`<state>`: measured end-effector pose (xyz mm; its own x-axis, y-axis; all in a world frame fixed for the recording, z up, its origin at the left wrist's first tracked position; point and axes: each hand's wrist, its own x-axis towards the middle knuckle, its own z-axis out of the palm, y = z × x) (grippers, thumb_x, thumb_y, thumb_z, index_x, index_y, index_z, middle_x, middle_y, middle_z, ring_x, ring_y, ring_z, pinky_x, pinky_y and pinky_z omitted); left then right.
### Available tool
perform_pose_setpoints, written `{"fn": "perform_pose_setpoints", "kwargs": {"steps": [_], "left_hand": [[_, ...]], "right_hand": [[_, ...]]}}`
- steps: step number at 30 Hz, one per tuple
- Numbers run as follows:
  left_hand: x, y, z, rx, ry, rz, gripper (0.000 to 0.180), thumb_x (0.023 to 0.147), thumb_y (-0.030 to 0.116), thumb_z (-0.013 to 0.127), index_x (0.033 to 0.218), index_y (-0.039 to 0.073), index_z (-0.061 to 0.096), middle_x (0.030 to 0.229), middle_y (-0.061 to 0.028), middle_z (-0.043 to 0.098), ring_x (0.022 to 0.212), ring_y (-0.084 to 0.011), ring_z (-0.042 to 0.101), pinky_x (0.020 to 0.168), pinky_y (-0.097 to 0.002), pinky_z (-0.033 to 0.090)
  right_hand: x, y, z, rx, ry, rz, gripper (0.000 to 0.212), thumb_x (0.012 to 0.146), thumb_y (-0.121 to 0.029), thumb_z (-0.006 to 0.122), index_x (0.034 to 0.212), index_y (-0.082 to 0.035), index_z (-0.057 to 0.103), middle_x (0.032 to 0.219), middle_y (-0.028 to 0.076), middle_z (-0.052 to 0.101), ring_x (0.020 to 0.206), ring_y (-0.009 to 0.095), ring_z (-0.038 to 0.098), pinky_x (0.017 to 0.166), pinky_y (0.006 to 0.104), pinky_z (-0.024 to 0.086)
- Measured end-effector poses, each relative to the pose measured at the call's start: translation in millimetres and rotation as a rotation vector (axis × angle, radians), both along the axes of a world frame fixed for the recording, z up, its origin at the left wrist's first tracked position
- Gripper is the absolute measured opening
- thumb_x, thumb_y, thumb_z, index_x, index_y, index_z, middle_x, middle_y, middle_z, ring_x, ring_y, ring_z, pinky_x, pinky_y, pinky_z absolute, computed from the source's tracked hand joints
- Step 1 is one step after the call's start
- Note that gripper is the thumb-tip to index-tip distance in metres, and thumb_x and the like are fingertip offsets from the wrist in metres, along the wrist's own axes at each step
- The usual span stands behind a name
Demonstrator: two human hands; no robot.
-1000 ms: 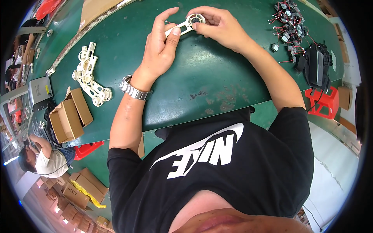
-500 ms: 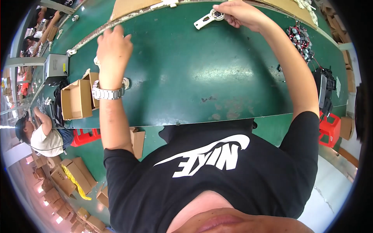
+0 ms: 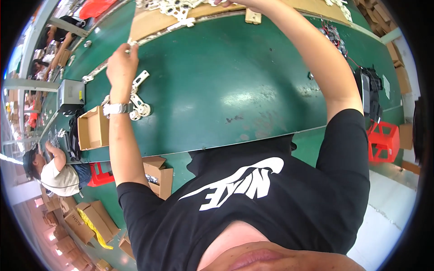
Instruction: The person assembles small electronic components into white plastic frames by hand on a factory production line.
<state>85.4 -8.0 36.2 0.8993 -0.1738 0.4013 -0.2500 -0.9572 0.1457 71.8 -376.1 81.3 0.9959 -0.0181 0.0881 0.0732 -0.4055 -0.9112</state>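
My left hand (image 3: 121, 67) is raised over the left part of the green table, its fingers curled together. A small pale bit shows at the fingertips, too small to name. Below this hand, beside the watch on my wrist, several white plastic parts (image 3: 141, 108) with round ends lie on the table. My right arm stretches to the far edge. There my right hand (image 3: 246, 2) is mostly cut off by the top of the picture, at a pile of white plastic parts (image 3: 174, 9) on cardboard; its fingers are largely hidden.
An open cardboard box (image 3: 92, 131) stands at the table's left, by a grey metal box (image 3: 71, 95). Small wired motors (image 3: 332, 36) lie at the far right, near a black device (image 3: 370, 92). Red stools (image 3: 384, 142) flank the table. Another person (image 3: 58, 169) sits at the left.
My right hand has moved up and left to the far pile; the white part it held no longer shows. My left hand has shifted slightly down and left, uncovering the white parts by the wrist.
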Motion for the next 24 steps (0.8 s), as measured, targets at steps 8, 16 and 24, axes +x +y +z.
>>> {"fn": "perform_pose_setpoints", "kwargs": {"steps": [8, 16, 24], "left_hand": [[-26.0, -43.6, -20.8, -1.019, 0.511, -0.367, 0.034, 0.105, 0.035, 0.069, 0.110, 0.001, 0.064, 0.086, -0.0051, 0.068, 0.074, -0.0115, 0.065, 0.066, -0.0267, 0.057], [-48.9, -124.2, -68.0, -1.042, 0.631, -0.524, 0.025, 0.104, 0.025, 0.071, 0.108, 0.003, 0.062, 0.090, -0.0037, 0.068, 0.077, -0.0094, 0.065, 0.067, -0.0252, 0.057], [-59.1, -127.4, -79.9, -0.963, 0.641, -0.653, 0.013, 0.102, 0.011, 0.071, 0.112, 0.004, 0.065, 0.096, 0.0000, 0.067, 0.082, -0.0053, 0.061, 0.073, -0.0217, 0.052]], "right_hand": [[-157.0, -162.6, -26.5, -0.738, -0.168, 0.104, 0.035, 0.101, -0.016, 0.067, 0.131, 0.002, 0.065, 0.100, 0.010, 0.074, 0.086, 0.013, 0.068, 0.075, 0.0298, 0.056], [-259.4, -111.1, -33.9, -0.863, 0.317, -0.323, 0.034, 0.096, -0.030, 0.076, 0.099, 0.003, 0.068, 0.076, 0.015, 0.068, 0.069, 0.025, 0.066, 0.067, 0.0389, 0.053], [-237.6, -72.0, -77.2, -0.754, 0.004, -0.345, 0.030, 0.093, -0.023, 0.076, 0.105, 0.004, 0.067, 0.091, 0.022, 0.071, 0.087, 0.041, 0.070, 0.078, 0.0503, 0.054]]}}
